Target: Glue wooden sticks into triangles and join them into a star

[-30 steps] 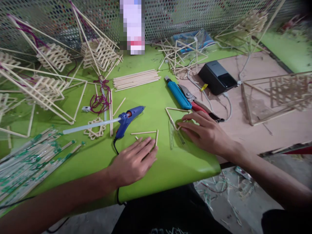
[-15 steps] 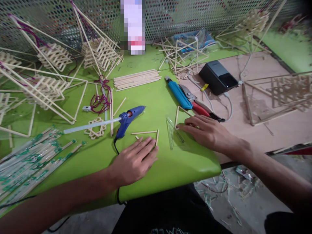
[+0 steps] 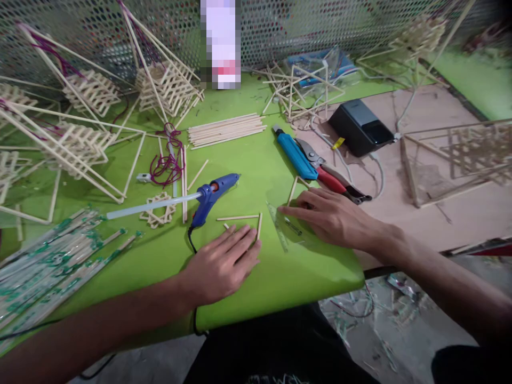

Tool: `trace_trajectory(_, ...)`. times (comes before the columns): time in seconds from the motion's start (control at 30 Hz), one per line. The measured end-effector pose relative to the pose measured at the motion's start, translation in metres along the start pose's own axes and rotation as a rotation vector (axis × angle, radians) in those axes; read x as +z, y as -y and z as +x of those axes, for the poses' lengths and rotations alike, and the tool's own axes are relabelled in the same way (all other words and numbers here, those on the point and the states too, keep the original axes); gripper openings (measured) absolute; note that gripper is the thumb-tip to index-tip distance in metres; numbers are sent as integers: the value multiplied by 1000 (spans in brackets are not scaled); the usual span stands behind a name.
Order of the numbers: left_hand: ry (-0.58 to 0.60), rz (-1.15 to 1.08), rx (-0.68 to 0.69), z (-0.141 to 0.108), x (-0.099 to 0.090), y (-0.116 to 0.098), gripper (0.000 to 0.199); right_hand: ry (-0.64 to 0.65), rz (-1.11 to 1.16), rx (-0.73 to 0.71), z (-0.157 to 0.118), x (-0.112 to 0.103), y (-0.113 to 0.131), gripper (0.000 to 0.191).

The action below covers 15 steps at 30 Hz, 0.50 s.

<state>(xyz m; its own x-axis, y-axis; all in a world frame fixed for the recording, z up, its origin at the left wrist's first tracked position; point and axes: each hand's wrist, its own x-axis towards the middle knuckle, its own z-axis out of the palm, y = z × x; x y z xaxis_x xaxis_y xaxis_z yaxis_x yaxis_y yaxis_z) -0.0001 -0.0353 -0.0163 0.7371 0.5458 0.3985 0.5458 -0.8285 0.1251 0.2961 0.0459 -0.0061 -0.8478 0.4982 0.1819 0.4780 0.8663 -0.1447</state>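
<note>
My left hand (image 3: 226, 264) lies flat on the green tabletop, fingers stretched over the near part of a small frame of thin wooden sticks (image 3: 239, 217); the rest of that frame is hidden under it. To the right, my right hand (image 3: 336, 218) rests with its index finger stretched out onto a clear triangular set square (image 3: 277, 224), the other fingers loosely bent. Just behind its fingers, two wooden sticks (image 3: 293, 191) meet at a corner, partly covered by the hand. A blue glue gun (image 3: 210, 198) with a long glue stick lies left of the frame.
A blue utility knife (image 3: 295, 153) and red-handled pruning shears (image 3: 334, 180) lie beyond my right hand. A stick bundle (image 3: 226, 130) lies farther back. Stick structures (image 3: 160, 90) crowd the left, wrapped sticks (image 3: 52, 261) the near left. A black device (image 3: 360, 128) stands right.
My right index finger has moved slightly left, and the set square has shifted and turned with it. My left hand has stayed in place on the stick frame.
</note>
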Motion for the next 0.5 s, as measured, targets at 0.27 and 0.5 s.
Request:
trace_trajectory(0.27,-6,-5,-2,-1,1,0,27,10,-146,68,3,-3,5,38)
trace_trajectory(0.5,17,20,0,-3,2,-1,31,-129,-166,73,28,-1,27,27)
